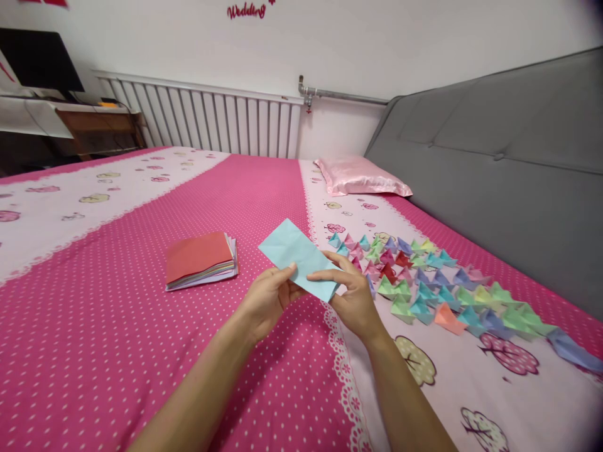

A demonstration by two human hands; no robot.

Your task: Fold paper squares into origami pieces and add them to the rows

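Note:
A light blue sheet of paper [294,248], folded into a long rectangle, is held between both hands above the bed. My left hand [271,298] pinches its near edge, thumb on top and fingers underneath. At the right end my right hand [351,292] grips the paper, with a finger lying across its top and the other fingers around the edge. To the left lies a stack of coloured paper [200,257] with a red sheet uppermost. Many small folded paper boats [426,292] in several colours stand in rows on the right.
A pink dotted bedspread [117,339] with pale printed bands covers the bed. A pink pillow [360,176] lies at the far end beside the grey headboard [494,125]. Beyond are a white radiator [211,119] and a desk with a monitor [40,59].

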